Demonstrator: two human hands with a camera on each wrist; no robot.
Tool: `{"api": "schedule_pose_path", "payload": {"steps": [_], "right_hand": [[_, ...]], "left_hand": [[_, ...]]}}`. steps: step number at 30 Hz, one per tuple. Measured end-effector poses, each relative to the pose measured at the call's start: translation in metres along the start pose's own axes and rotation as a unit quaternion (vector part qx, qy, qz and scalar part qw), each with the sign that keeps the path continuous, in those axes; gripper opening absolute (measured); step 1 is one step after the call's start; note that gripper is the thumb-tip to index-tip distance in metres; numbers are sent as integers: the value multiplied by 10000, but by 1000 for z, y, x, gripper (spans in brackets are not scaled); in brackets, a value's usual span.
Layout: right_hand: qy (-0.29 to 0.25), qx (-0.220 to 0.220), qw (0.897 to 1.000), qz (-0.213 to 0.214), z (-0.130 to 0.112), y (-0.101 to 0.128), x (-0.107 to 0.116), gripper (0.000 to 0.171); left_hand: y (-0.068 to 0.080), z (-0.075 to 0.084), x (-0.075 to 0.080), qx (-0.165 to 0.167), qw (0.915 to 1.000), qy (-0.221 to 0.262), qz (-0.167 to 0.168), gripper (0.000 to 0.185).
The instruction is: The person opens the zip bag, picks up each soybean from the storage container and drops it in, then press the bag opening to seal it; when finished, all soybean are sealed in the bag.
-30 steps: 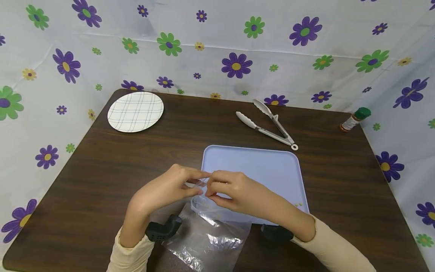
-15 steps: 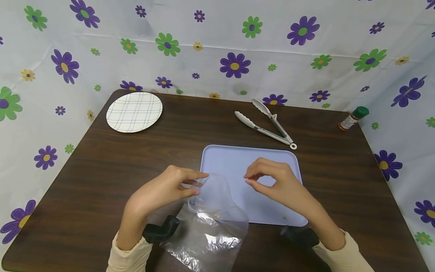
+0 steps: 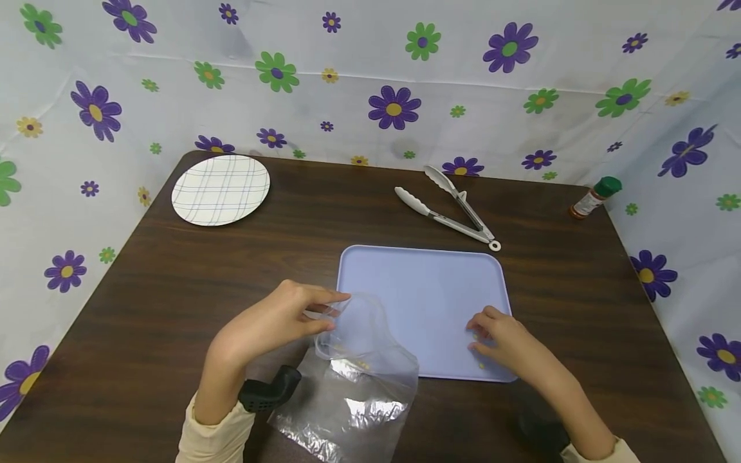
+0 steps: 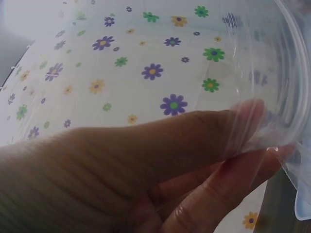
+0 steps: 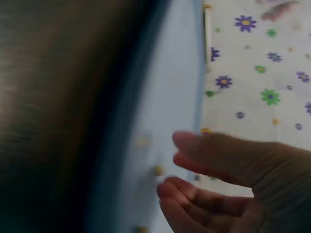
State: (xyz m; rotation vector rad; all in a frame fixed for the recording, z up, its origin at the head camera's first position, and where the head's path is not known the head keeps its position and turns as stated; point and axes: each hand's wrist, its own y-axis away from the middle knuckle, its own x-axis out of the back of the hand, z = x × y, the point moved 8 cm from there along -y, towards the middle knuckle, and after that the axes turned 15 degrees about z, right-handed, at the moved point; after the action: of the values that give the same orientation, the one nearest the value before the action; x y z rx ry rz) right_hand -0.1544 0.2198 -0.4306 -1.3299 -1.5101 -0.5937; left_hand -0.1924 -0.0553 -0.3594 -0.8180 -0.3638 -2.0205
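My left hand [image 3: 332,307] pinches the rim of a clear plastic bag [image 3: 353,379] between thumb and fingers and holds its mouth open at the left edge of a lavender tray [image 3: 422,283]. In the left wrist view, thumb and finger of the left hand [image 4: 262,133] press the bag's rim [image 4: 279,73] between them. A few small yellow kernels [image 3: 362,364] lie inside the bag. My right hand [image 3: 477,334] reaches down onto the tray's near right part, fingertips at a yellow kernel [image 3: 481,364]. The right wrist view, blurred, shows the right hand [image 5: 170,162] with thumb and fingers apart beside a kernel [image 5: 158,170].
On the dark wooden table [image 3: 173,289], metal tongs [image 3: 448,209] lie beyond the tray. A checked plate [image 3: 221,190] sits at the far left corner and a green-capped spice bottle [image 3: 593,199] at the far right edge. Flowered cloth walls surround the table.
My right hand has left the bag's mouth and moved right and down to the kernels on the tray's near right part. The left hand still holds the bag's rim.
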Motion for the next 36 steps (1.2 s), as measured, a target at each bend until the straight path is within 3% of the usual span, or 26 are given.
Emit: {"api": "schedule_pose_path", "payload": {"steps": [5, 16, 20, 24, 26, 28, 32, 34, 36], "right_hand": [[420, -188, 9982, 392, 7, 5, -9, 17], [405, -118, 9944, 969, 9, 7, -12, 16], [170, 149, 9930, 1162, 4, 3, -8, 18], [-707, 244, 9875, 1390, -10, -10, 1, 21], [-1384, 188, 9789, 1490, -22, -20, 8, 23], [-2253, 136, 9629, 1482, -39, -32, 15, 24], [-3889, 301, 9146, 1065, -82, -56, 24, 19], [-4333, 564, 8962, 764, -107, -65, 27, 15], [-4393, 1023, 8904, 608, -130, -71, 28, 12]], "left_hand": [[0, -2, -1, 59, 10000, 49, -12, 43], [0, -3, -2, 6, 10000, 78, -43, 43], [0, -4, -2, 26, 9999, 88, -62, 43], [0, -3, -2, 25, 10000, 61, -59, 43], [0, -2, -2, 16, 10000, 63, -61, 43], [0, -1, -2, -5, 10000, 65, -61, 43], [0, 1, -3, -37, 10000, 73, -54, 41], [-1, 2, -4, -70, 9999, 72, -61, 41], [-1, 4, -5, -133, 9999, 49, -64, 40]]}}
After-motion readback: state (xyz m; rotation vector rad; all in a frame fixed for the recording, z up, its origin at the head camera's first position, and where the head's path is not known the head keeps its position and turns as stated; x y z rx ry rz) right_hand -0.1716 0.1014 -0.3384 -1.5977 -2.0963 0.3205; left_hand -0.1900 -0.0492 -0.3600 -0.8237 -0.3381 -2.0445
